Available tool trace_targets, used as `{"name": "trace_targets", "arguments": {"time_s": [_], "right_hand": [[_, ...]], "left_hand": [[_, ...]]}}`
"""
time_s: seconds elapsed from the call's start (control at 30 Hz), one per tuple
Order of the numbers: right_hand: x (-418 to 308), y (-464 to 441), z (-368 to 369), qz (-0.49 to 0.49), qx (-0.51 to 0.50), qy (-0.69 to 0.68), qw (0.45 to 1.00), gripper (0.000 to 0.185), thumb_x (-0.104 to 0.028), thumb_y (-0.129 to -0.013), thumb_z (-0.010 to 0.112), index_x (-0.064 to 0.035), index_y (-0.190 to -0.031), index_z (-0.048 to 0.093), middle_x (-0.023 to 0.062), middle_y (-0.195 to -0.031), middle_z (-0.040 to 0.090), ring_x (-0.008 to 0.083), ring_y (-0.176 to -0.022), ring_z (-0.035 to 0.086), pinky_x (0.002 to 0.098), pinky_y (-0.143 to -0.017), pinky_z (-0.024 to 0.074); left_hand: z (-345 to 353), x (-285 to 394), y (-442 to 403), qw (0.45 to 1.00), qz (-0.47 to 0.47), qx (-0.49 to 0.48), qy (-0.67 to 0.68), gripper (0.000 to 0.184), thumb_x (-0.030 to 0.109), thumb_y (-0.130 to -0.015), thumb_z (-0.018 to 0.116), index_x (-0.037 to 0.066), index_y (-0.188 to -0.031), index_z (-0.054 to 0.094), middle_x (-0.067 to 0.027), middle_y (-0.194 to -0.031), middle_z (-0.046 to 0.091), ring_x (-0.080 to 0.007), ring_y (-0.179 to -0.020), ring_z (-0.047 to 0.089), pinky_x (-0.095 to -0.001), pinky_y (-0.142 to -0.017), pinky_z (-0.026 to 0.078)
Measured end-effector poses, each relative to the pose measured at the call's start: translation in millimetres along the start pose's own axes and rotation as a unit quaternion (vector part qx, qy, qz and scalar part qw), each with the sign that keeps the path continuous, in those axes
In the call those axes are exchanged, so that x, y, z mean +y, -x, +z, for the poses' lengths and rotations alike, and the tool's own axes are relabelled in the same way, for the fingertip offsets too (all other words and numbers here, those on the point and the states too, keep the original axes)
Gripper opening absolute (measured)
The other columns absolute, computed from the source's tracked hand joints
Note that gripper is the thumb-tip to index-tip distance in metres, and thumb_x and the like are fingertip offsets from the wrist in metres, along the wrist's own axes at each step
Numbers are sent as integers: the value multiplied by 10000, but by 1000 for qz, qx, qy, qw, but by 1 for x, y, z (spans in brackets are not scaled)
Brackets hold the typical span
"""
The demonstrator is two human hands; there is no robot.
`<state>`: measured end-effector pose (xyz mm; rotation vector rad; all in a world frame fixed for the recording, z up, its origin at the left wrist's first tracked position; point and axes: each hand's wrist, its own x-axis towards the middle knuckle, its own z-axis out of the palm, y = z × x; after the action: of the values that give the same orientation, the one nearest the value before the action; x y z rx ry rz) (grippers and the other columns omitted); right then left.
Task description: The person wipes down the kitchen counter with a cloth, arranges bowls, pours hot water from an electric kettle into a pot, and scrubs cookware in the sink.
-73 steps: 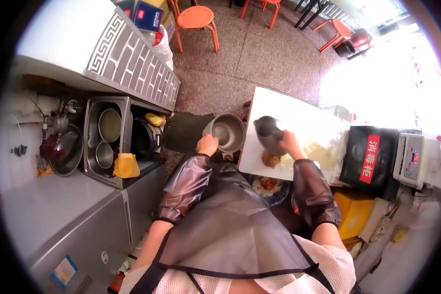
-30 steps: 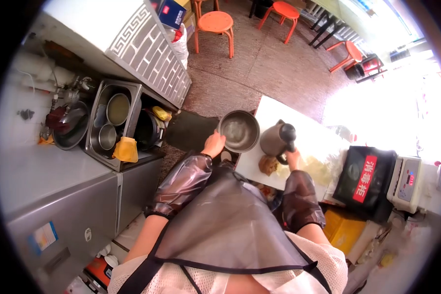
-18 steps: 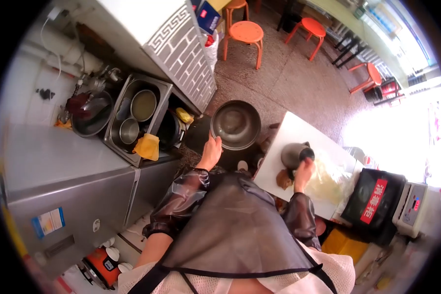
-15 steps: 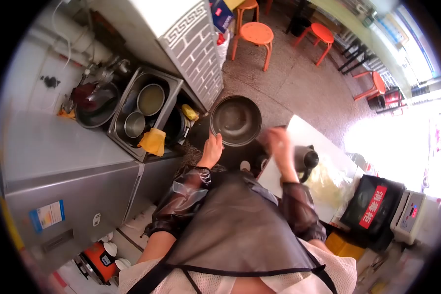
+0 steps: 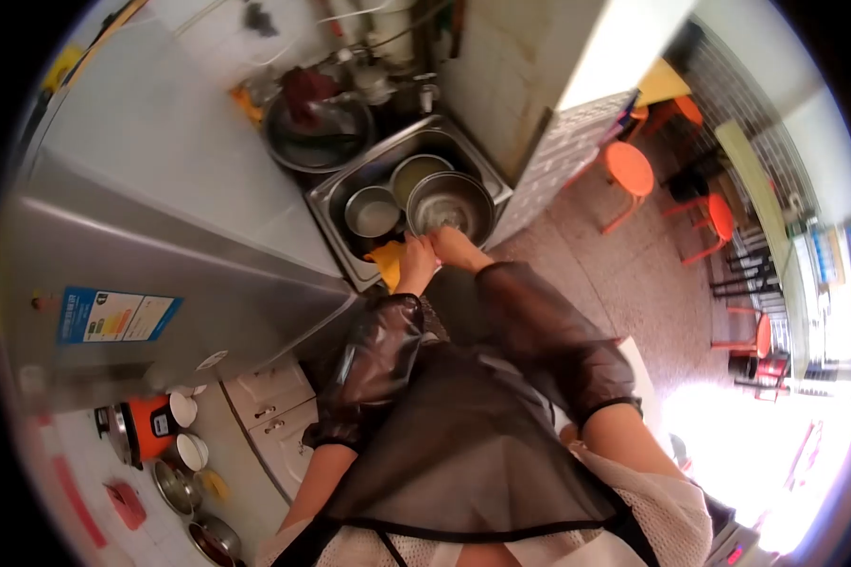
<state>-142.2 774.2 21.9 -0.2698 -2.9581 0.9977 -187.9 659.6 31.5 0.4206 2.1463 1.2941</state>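
A round metal basin (image 5: 452,202) is at the near right edge of the steel sink (image 5: 425,130), with some liquid or wet shine at its bottom. My left hand (image 5: 417,264) is closed at the basin's near rim, beside a yellow cloth (image 5: 386,262) that hangs over the sink edge. Against the same rim, my right hand (image 5: 457,248) is closed too, touching the left one. Inside the sink stand a small metal pot (image 5: 373,212) and a round pot with yellowish liquid (image 5: 414,174).
A dark pan (image 5: 320,142) and a tap (image 5: 427,94) are behind the sink. The grey refrigerator (image 5: 161,255) fills the left. Orange stools (image 5: 629,168) stand on the floor at the right. An orange cooker (image 5: 149,427) and white bowls (image 5: 192,452) sit at the lower left.
The view has turned left towards the sink. My right hand let go of the grey jug on the white table and joined my left hand at the basin, which has moved to the sink edge.
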Motion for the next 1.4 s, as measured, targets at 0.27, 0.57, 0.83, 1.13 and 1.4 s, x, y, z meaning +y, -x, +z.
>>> {"name": "trace_targets", "arguments": {"time_s": [0.27,0.57,0.83,1.13,1.4], "right_hand": [[37,-59,-69,-350,-85,381,852,225,-203,-751,539,-57,-871,660,121,-1029,621,298,-1023,570,491,-971,362],[49,-181,-22,-245,-378,167,877,212,-105,-779,500,-20,-902,650,197,-985,620,363,-911,605,432,-763,493],[50,-228,-1,-258,-361,269,855,293,-175,-827,530,-7,-1043,633,191,-1127,591,362,-999,590,465,-811,490],[61,-252,60,-231,-463,182,837,305,-253,-817,540,-39,-985,676,200,-997,652,304,-980,615,410,-829,462],[-3,-239,-17,-287,-523,151,788,356,-295,-804,548,-86,-1074,649,168,-1087,635,275,-985,612,400,-867,454]], "left_hand": [[-66,-75,-86,954,152,47,-253,385,197,-883,426,-144,-1061,413,-299,-767,612,-447,-732,603,-500,-667,485],[-93,-15,-98,989,-94,110,-38,385,261,-882,423,-63,-738,574,-176,-529,593,-304,-545,623,-409,-611,497],[-70,-44,-117,959,-189,101,188,398,257,-901,456,-99,-749,552,-113,-544,526,-200,-445,539,-337,-467,424],[-39,-72,-120,909,-179,112,358,343,246,-907,493,-34,-716,538,-79,-539,514,-157,-390,469,-309,-385,375],[-63,-40,-129,935,-215,110,261,321,227,-890,524,9,-657,487,-28,-542,429,-137,-467,478,-292,-390,323]]}}
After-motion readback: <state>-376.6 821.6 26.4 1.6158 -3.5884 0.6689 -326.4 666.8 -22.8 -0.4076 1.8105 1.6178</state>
